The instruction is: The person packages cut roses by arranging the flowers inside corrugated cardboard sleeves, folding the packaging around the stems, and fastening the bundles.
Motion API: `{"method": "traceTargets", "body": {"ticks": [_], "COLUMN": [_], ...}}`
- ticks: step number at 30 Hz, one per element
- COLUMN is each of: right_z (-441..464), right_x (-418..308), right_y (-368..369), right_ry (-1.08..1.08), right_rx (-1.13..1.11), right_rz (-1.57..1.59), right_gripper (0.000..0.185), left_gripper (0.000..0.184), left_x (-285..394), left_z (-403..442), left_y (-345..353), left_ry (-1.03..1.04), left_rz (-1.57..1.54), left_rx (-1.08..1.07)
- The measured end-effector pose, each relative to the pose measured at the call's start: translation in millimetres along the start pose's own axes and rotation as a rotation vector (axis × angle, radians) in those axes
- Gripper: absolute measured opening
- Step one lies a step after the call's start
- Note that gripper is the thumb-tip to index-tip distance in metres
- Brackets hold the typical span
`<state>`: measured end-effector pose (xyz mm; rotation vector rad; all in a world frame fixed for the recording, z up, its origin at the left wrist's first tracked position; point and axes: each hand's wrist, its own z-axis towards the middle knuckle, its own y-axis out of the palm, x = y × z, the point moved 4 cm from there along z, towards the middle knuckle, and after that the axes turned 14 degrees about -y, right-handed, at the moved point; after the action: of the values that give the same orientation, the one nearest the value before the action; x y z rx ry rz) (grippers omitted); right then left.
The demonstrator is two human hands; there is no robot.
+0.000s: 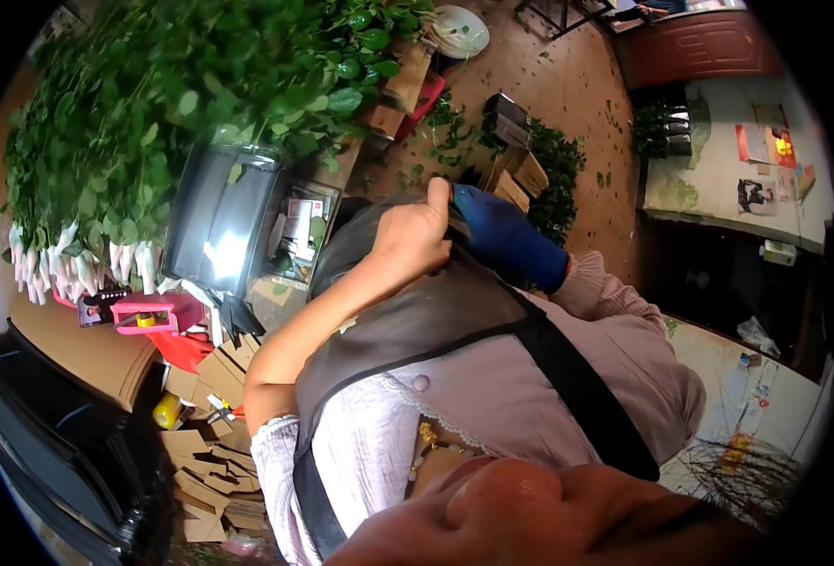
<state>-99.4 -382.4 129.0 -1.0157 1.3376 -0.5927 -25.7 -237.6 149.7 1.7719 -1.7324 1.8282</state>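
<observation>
My left hand point(414, 234) is bare and curled closed in front of my dark sheer apron point(389, 325), thumb uppermost. Its fingers press against the end of my right hand point(504, 234), which wears a blue glove. Whether the left fingers grip the glove, the apron or something else is hidden. The right fingers are tucked behind the left hand, so their pose does not show. To the left of my hands lies a glossy dark plastic sheet or sleeve point(219, 219), beside a large heap of leafy green stems point(200, 85) with pale wrapped ends point(68, 269).
A pink basket point(159, 311) and a phone point(102, 307) sit below the stems. Cardboard pieces point(214, 472), a yellow roll point(166, 410) and stacked black sheets point(68, 462) lie lower left. Leaves point(558, 184) and boxes point(513, 184) are on the floor ahead.
</observation>
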Motion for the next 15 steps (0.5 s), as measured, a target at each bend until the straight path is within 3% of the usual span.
{"method": "traceTargets", "body": {"ticks": [4,7,8,13,15], "right_z": [6.5,20.0,22.0,30.1,42.2], "right_x": [18.4,29.7,32.3,45.1,36.1], "right_y": [40.7,57.2,59.4,38.0,8.5], "right_ry": [0.093,0.033,0.012,-0.284,-0.25], "right_rx": [0.096,0.102,0.058,-0.598,-0.712], "right_rz": [0.159,0.283,0.311,0.43,0.572], "right_gripper": [0.043,0.038,0.037,0.032,0.03], "left_gripper": [0.048,0.046,0.047,0.061,0.06], "left_x": [-2.9,-7.3,-7.3,-22.2,-24.6], "left_z": [4.4,4.3,4.3,19.1,21.3], "left_y": [13.1,7.8,4.6,15.0,16.9], "left_ry": [0.091,0.046,-0.003,-0.03,-0.003], "left_rz": [0.025,0.022,0.013,-0.122,-0.158], "left_rx": [0.169,0.156,0.057,-0.13,-0.145]}}
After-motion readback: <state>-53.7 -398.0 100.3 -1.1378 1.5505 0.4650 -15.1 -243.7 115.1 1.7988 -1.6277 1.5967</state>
